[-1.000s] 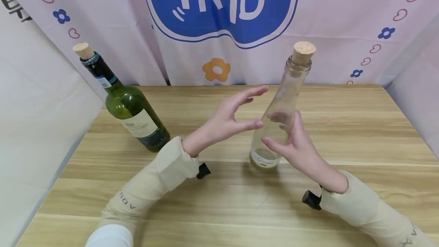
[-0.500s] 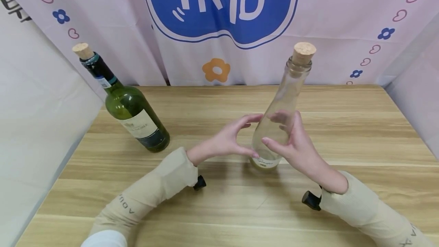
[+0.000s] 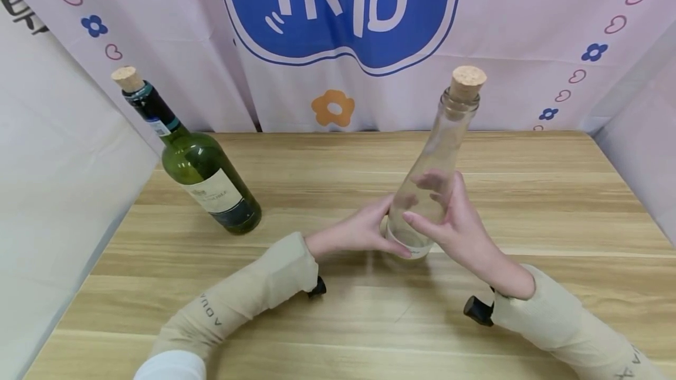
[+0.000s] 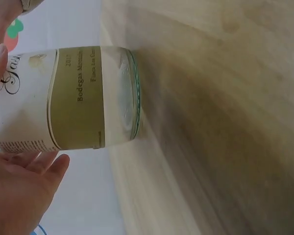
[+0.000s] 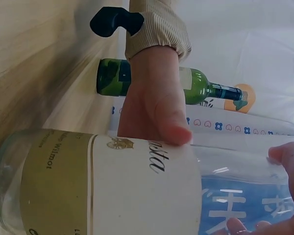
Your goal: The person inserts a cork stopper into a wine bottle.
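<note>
A clear glass bottle [image 3: 443,139] with a white and olive label stands near the middle right of the table, a cork [image 3: 469,82] in its mouth. My right hand [image 3: 467,236] grips its body from the right, fingers behind the glass. From the left, my left hand [image 3: 364,230] holds it lower down, around the label. In the right wrist view the left hand [image 5: 157,110] lies against the label [image 5: 142,181]. The left wrist view shows the bottle's base [image 4: 130,95] close to the wood; I cannot tell if they touch.
A green wine bottle [image 3: 211,175], also stopped with a cork [image 3: 128,78], stands at the left of the wooden table [image 3: 338,333]. Behind the table's far edge hangs a pink printed cloth [image 3: 296,98]. White cloth [image 3: 68,192] walls the left side.
My left hand has come down and right onto the clear bottle, and its fingers and thumb now close around the lower body. The right hand has kept its hold; both bottles stay in place.
</note>
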Motion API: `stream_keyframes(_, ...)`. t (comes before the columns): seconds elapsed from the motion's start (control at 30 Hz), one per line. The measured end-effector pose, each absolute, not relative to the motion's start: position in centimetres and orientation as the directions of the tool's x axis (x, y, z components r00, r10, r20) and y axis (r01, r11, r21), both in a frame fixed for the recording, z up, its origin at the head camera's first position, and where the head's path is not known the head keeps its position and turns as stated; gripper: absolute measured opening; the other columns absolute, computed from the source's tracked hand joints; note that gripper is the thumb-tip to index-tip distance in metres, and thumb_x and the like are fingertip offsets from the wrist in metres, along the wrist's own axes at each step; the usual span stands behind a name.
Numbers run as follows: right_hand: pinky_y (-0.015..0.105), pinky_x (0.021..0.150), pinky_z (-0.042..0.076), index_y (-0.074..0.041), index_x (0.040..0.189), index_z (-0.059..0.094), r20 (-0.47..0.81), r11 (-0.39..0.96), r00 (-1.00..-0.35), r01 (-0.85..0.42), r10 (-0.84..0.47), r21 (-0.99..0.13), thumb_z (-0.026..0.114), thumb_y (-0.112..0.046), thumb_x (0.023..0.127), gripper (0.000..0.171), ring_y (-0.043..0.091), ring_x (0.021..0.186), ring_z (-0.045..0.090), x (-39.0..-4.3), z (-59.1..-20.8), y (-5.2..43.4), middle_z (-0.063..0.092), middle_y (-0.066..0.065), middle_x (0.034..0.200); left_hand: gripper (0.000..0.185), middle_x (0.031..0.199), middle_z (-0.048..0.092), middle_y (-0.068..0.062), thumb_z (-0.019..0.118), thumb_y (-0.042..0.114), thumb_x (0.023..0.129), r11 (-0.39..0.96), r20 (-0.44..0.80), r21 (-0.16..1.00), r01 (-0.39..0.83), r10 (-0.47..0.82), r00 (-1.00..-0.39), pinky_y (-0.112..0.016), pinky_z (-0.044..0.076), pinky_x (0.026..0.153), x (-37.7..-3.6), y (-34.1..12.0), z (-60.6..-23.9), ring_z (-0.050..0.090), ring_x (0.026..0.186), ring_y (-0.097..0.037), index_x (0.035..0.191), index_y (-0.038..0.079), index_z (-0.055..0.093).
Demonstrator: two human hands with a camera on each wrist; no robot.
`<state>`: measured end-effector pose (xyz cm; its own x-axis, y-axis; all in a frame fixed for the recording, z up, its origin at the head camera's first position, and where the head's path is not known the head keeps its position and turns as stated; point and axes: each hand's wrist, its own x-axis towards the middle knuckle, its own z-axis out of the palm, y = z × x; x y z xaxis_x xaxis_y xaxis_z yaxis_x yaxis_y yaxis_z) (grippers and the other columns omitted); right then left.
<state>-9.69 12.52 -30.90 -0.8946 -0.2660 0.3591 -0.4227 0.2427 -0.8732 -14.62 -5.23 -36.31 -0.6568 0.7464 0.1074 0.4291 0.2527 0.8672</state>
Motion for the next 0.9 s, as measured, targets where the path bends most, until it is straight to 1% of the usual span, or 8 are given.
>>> stream_keyframes(0.17,0.030,0.098,0.034,0.007,0.119,0.029,0.359,0.227,-0.896,-0.418,-0.261,-0.880,0.066,0.010,0.074,0.058,0.023,0.112,0.045,-9.6,-30.9,12.8,0.047,0.014,0.121,0.087,0.134,0.045,-0.005,0.084,0.021,0.064,0.247,0.123,0.867,0.433,0.736,-0.666,-0.027,0.037,0.096,-14.4,-4.7,-36.4,0.046,0.117,-0.014,0.135,0.013,0.035)
stream_keyframes(0.27,0.025,0.096,0.035,0.008,0.118,0.029,0.360,0.221,-0.897,-0.417,-0.259,-0.881,0.065,0.011,0.075,0.056,0.021,0.111,0.046,-9.7,-30.6,13.2,0.047,0.016,0.120,0.085,0.131,0.047,-0.005,0.083,0.024,0.065,0.263,0.121,0.857,0.443,0.733,-0.670,-0.026,0.039,0.094,-14.4,-4.1,-36.2,0.047,0.115,-0.013,0.134,0.013,0.036)
stream_keyframes(0.37,0.027,0.096,0.034,0.010,0.117,0.029,0.370,0.217,-0.893,-0.426,-0.258,-0.878,0.062,0.014,0.075,0.054,0.018,0.109,0.045,-10.0,-30.2,13.9,0.046,0.016,0.119,0.084,0.127,0.050,-0.003,0.083,0.027,0.065,0.275,0.115,0.853,0.443,0.730,-0.673,-0.025,0.043,0.089,-14.7,-3.4,-36.0,0.051,0.109,-0.012,0.133,0.014,0.035)
stream_keyframes(0.53,0.029,0.093,0.034,0.011,0.118,0.031,0.413,0.203,-0.880,-0.459,-0.232,-0.865,0.060,0.018,0.073,0.054,0.016,0.108,0.045,-10.9,-29.5,15.2,0.047,0.004,0.116,0.088,0.124,0.050,-0.003,0.083,0.026,0.065,0.286,0.103,0.852,0.438,0.729,-0.677,-0.025,0.044,0.087,-15.7,-1.7,-35.3,0.052,0.106,-0.014,0.136,0.013,0.032)
stream_keyframes(0.67,0.027,0.092,0.035,0.001,0.120,0.041,0.422,0.187,-0.883,-0.459,-0.207,-0.869,0.059,0.019,0.072,0.054,0.016,0.106,0.047,-11.8,-28.8,16.5,0.051,-0.001,0.112,0.087,0.124,0.050,-0.004,0.083,0.023,0.066,0.257,0.113,0.866,0.429,0.734,-0.669,-0.027,0.044,0.089,-16.8,-0.2,-34.6,0.052,0.108,-0.017,0.136,0.011,0.032)
stream_keyframes(0.77,0.025,0.092,0.036,-0.008,0.121,0.045,0.411,0.170,-0.889,-0.445,-0.201,-0.879,0.058,0.019,0.073,0.056,0.015,0.106,0.048,-12.6,-28.3,17.7,0.054,-0.001,0.111,0.087,0.126,0.051,-0.006,0.083,0.022,0.066,0.243,0.120,0.873,0.423,0.734,-0.669,-0.026,0.043,0.089,-17.7,1.1,-34.1,0.052,0.109,-0.017,0.136,0.011,0.033)
stream_keyframes(0.87,0.021,0.092,0.037,-0.011,0.121,0.045,0.413,0.145,-0.891,-0.442,-0.191,-0.885,0.058,0.019,0.075,0.056,0.013,0.105,0.049,-13.3,-27.8,19.0,0.056,-0.003,0.109,0.088,0.127,0.050,-0.006,0.083,0.023,0.066,0.236,0.115,0.879,0.414,0.737,-0.666,-0.024,0.042,0.090,-18.7,2.6,-33.8,0.051,0.110,-0.015,0.137,0.012,0.032)
stream_keyframes(0.9,0.021,0.093,0.036,-0.011,0.121,0.045,0.411,0.122,-0.893,-0.436,-0.184,-0.892,0.058,0.019,0.076,0.055,0.013,0.105,0.050,-13.5,-27.7,19.5,0.057,-0.002,0.109,0.090,0.127,0.050,-0.005,0.083,0.023,0.065,0.239,0.110,0.880,0.410,0.738,-0.666,-0.022,0.042,0.089,-19.0,3.1,-33.6,0.051,0.110,-0.014,0.138,0.012,0.032)
